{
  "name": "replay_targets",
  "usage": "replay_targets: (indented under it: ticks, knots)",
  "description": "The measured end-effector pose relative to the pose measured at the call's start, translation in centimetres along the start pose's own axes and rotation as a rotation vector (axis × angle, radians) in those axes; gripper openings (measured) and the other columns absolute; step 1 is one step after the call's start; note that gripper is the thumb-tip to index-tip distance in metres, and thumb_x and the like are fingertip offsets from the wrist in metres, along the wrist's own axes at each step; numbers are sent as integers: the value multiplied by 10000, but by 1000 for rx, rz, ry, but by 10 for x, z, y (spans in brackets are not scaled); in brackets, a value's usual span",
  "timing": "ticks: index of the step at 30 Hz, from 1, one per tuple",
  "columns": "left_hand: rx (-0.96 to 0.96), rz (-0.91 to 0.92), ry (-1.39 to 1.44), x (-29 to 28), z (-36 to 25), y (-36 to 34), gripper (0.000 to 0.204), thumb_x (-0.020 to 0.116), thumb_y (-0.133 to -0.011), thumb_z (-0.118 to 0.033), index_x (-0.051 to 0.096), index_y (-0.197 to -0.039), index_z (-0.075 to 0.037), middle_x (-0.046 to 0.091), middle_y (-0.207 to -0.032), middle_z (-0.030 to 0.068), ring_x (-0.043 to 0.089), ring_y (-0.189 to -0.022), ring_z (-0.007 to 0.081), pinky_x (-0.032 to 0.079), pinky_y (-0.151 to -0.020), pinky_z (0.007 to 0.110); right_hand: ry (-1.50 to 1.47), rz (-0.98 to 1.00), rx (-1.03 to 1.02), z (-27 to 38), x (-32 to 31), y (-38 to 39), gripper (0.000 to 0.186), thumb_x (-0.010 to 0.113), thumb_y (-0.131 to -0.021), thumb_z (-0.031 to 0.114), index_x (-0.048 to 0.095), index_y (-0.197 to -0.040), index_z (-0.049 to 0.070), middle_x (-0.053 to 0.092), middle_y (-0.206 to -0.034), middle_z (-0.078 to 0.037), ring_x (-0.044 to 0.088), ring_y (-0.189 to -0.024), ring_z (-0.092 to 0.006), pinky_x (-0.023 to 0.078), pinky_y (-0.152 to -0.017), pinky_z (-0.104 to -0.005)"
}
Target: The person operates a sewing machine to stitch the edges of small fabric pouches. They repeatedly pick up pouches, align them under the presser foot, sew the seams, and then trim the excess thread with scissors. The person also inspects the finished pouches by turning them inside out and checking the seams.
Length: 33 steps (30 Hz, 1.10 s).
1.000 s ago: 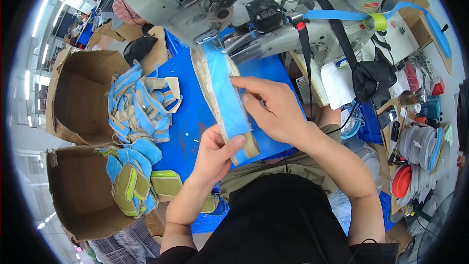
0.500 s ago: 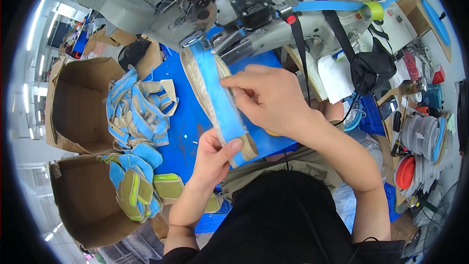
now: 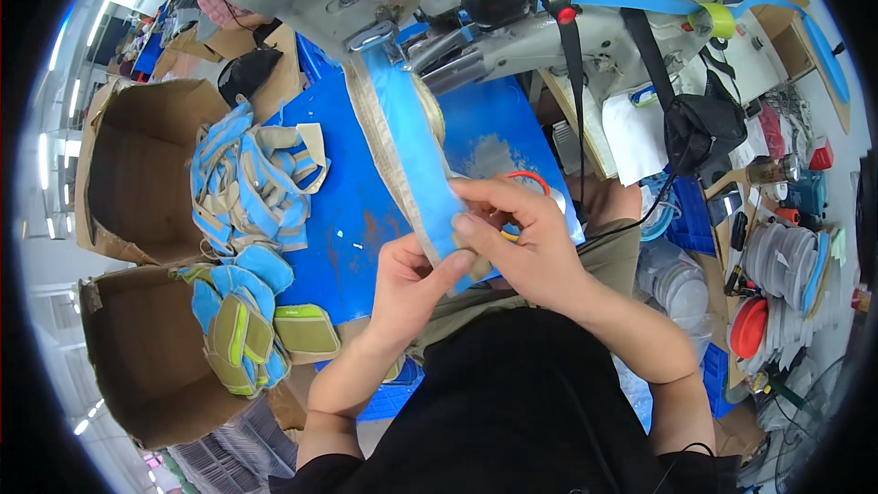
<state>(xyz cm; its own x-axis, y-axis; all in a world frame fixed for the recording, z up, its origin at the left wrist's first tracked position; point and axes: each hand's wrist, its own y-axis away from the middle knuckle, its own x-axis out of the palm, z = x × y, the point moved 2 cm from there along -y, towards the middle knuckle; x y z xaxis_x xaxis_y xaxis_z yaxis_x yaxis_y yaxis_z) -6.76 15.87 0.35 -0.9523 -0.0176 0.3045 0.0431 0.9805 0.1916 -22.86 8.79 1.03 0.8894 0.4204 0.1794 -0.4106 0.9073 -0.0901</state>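
A blue and beige fabric strip (image 3: 407, 133) runs toward me from under the metal foot (image 3: 373, 37) of a sewing machine (image 3: 530, 59). My left hand (image 3: 402, 288) is closed on the strip's near end, thumb on top. On the strip's right edge, close to the left thumb, my right hand (image 3: 530, 242) pinches the fabric between thumb and fingers. Just beyond the right hand shows an orange loop handle (image 3: 530, 181), apparently of scissors, partly hidden. Blue binding tape (image 3: 631, 0) stretches to the machine from the right through a yellow-green ring.
Under the work lies a blue tabletop (image 3: 338, 220). To the left, strap pieces (image 3: 251, 178) are heaped beside a cardboard box (image 3: 137, 165); olive and blue pads (image 3: 242, 329) overhang a second box (image 3: 137, 348). A black pouch (image 3: 702, 133) hangs at right, near stacked tape rolls (image 3: 777, 265).
My right hand has come down the strip toward me, from a pointing pose on its upper part to a pinch near my left hand. The view has shifted slightly.
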Motion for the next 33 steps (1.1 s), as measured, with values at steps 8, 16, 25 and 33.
replay_targets:
  ticks: [8, 16, 25, 33]
  knots:
    - [-12, -32, 2, -2, 3, 1, 192, 739, -960, -102, 736, -1120, 4, 753, -1009, 24, 639, -907, 56, 501, -806, 244, 162, -9, -148, 3, -3, -1, 200, 728, -864, 64, 680, -1057, 52, 624, -883, -12, 582, -802, -100, 421, -664, -296]
    - [-21, -33, 21, -1, 4, 0, 178, 740, -953, -89, 740, -1101, 11, 764, -1000, 54, 671, -874, 77, 518, -788, 245, -81, -29, 8, 0, -7, -5, 169, 672, -923, 66, 673, -1090, 39, 658, -947, -8, 587, -858, -59, 435, -679, -241]
    - [-31, -24, 45, -2, 4, 0, 177, 741, -950, -82, 737, -1097, 17, 766, -1017, 71, 681, -883, 92, 532, -816, 257, -255, 25, 178, -19, 2, -32, 147, 697, -976, 140, 675, -1023, 2, 689, -853, -3, 619, -751, -38, 477, -648, -214]
    - [-35, -18, 55, -2, 7, -2, 175, 736, -948, -70, 735, -1097, 23, 768, -1026, 84, 694, -907, 106, 541, -842, 269, -72, -74, 140, -21, 5, -54, 194, 754, -920, 181, 711, -866, 0, 707, -714, -37, 612, -622, -44, 476, -569, -231]
